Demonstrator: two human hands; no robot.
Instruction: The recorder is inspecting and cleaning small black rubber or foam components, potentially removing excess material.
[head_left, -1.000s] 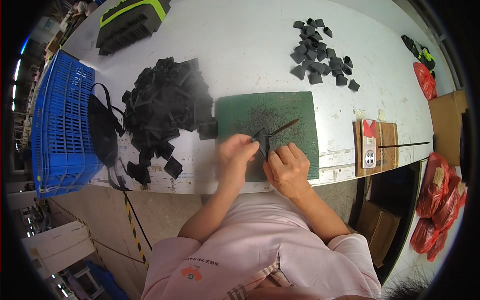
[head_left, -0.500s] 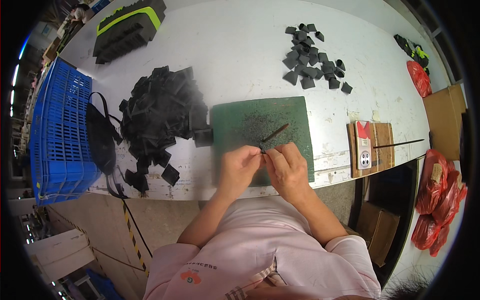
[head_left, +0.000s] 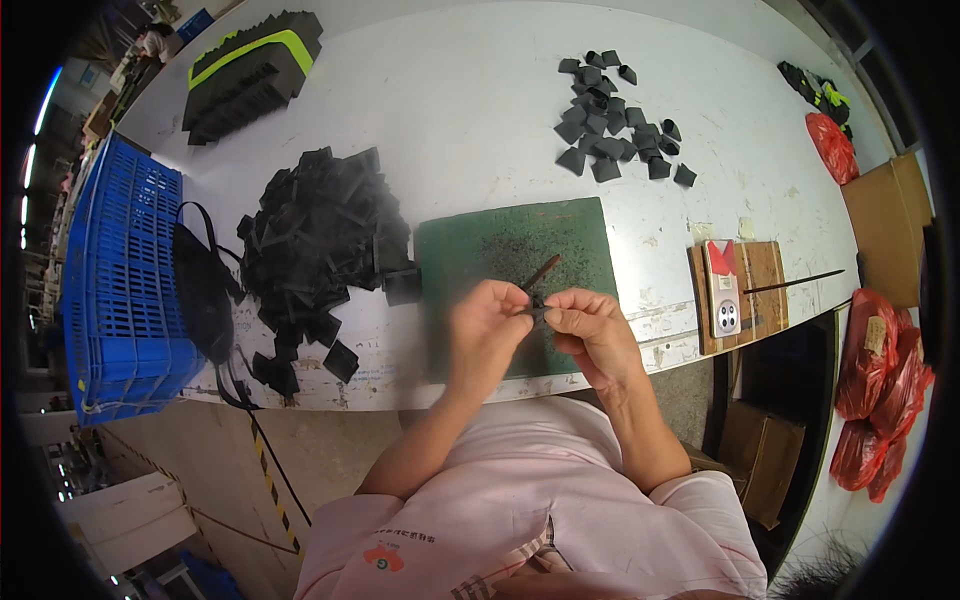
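Your left hand (head_left: 487, 325) and right hand (head_left: 590, 328) meet over the near edge of the green cutting mat (head_left: 500, 250), which lies at the table's (head_left: 450, 110) near edge, and both are pinched shut on a small black piece (head_left: 537, 314) held between the fingertips. The left hand is blurred, so you cannot tell just how its fingers sit on the piece. A thin dark tool (head_left: 541, 272), slanting up from the pinch toward the mat's middle, looks to be in the same grip, though which hand carries it is not clear. Judge the piece as very light and soft, much like the foam-like bits in the big black heap (head_left: 315, 240) beside the mat's left edge and the smaller scatter of black pieces (head_left: 615, 115) toward the far right of the table. It should give under your fingers, so a hard squeeze would likely crush it out of shape; hold it by its outer edges with the fingertips only. Being so light, it could flick away if the tool catches, so brace it low, close over the mat. Off to the right, on a wooden board (head_left: 745, 295), lie a phone (head_left: 722, 295) and a thin stick (head_left: 795, 282); a blue crate (head_left: 110, 280) stands at the table's left edge.
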